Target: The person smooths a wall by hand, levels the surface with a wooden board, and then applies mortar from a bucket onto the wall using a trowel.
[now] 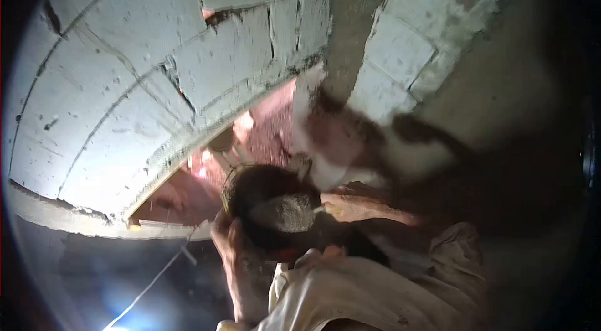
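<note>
A dark round pan (pixel 260 190), its inside mostly in shadow, is in front of my body. A patch of grey, grainy mortar-like material (pixel 295 213) shows in it. My left hand (pixel 228 240) is closed on the pan's left side, fingers along the rim. At the right side, my right hand (pixel 341 207) is closed by the rim. A small pale, narrow piece sticks out of it towards the grey patch; shadow hides what it belongs to.
A wall of pale blocks (pixel 138 87) with cracked joints rises on the left. Beyond the pan is a triangular gap with a reddish, lit inside (pixel 272 124). More blocks (pixel 400 49) and a smooth grey surface (pixel 513 87) lie right. A thin cord (pixel 147 287) runs lower left, near a bright light.
</note>
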`<state>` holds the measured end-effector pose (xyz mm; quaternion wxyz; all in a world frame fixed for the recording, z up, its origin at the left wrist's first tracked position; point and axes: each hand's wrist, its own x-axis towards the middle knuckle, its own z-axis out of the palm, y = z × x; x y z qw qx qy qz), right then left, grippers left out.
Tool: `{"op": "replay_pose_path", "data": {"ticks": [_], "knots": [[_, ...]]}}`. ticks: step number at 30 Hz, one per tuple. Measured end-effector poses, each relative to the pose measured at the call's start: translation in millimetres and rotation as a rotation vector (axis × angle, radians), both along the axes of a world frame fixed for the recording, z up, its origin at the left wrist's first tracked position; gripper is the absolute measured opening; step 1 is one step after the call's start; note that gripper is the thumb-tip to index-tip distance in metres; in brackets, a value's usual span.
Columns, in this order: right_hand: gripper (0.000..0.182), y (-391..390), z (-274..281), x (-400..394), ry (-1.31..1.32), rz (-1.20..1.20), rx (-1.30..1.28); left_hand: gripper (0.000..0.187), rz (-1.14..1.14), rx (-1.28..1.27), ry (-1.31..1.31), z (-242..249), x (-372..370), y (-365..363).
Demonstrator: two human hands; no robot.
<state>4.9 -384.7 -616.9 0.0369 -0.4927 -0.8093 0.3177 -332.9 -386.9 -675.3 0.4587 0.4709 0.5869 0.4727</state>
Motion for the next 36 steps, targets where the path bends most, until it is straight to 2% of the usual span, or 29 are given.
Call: {"op": "replay_pose_path", "data": {"ticks": [1,2,4,5,7,9,10,11,12,14,15,16,17,18,20,21,22,24,25,26,27,28,30,31,33,34,35,36], "knots": [[0.017,12,35,1,-0.027,0.185,0.114,0.035,0.073,0.099,-0.074,-6,-5,-4],[0.015,19,82,-3,-0.006,0.222,0.195,0.034,0.103,0.149,-0.180,8,-4,-11],[0.017,35,159,-14,0.022,0.308,0.337,0.022,0.235,0.091,-0.059,31,-12,-20],[0.023,42,194,-16,0.028,0.353,0.401,0.021,0.283,0.088,0.024,5,-35,-27],[0.032,54,254,-27,0.319,0.482,0.464,0.020,0.343,0.164,0.139,-16,-57,-32],[0.033,76,289,-26,0.424,0.549,0.274,0.025,0.390,0.066,0.150,10,-60,-48],[0.031,82,309,-25,0.479,0.541,0.180,0.028,0.386,0.313,0.178,0,-63,-46],[0.030,88,329,-23,0.532,0.529,0.087,0.029,0.420,0.259,0.289,1,-71,-53],[0.032,93,335,-19,0.629,0.475,-0.062,0.030,0.452,0.196,0.399,1,-81,-64],[0.045,110,325,-3,0.756,0.322,-0.110,0.031,0.532,0.181,0.282,-21,-98,-76],[0.045,128,309,16,0.819,0.233,-0.109,0.032,0.548,0.193,0.241,-21,-101,-82],[0.044,150,290,50,0.822,0.078,0.052,0.033,0.563,0.211,0.200,-22,-105,-87],[0.045,168,291,93,0.671,-0.092,0.125,0.034,0.573,0.236,0.164,-25,-108,-92],[0.049,204,278,149,0.521,-0.380,0.545,0.037,0.564,0.170,0.181,-31,-118,-106],[0.043,131,368,177,0.227,-0.609,0.620,0.039,0.591,0.081,0.239,-17,-113,-110],[0.040,113,383,189,0.439,-0.711,1.015,0.045,0.444,0.229,0.014,-7,-102,-105],[0.040,93,385,201,0.430,-0.722,0.994,0.045,0.437,0.207,0.021,0,-89,-102],[0.042,42,384,225,0.298,-0.843,0.969,0.042,0.537,-0.069,0.180,11,-75,-98],[0.044,18,387,232,0.232,-0.894,0.968,0.038,0.561,0.032,0.350,-22,-84,-90],[0.045,-5,389,235,0.160,-0.937,0.962,0.037,0.463,0.024,0.296,-53,-98,-90],[0.046,-26,389,234,0.079,-0.971,0.953,0.038,0.429,-0.006,0.293,-60,-100,-87],[0.045,-42,366,234,0.042,-0.989,0.909,0.039,0.396,-0.038,0.284,-61,-94,-80],[0.043,-62,244,240,0.084,-1.032,0.680,0.028,0.395,0.035,0.190,-53,-70,-66],[0.042,-70,169,239,0.104,-1.045,0.528,0.029,0.368,-0.015,0.301,-45,-65,-61],[0.041,-87,-15,220,0.227,-1.078,0.148,0.032,0.304,0.092,0.300,-67,-64,-49],[0.041,-102,-116,208,0.316,-1.093,-0.043,0.036,0.348,-0.107,0.134,-8,-26,-45],[0.044,-113,-73,127,0.521,-1.168,-0.362,0.038,0.251,0.028,0.299,-56,-48,-39],[0.046,-127,-125,115,0.609,-1.102,-0.630,0.036,0.212,0.173,0.092,-13,-15,-27]]}}
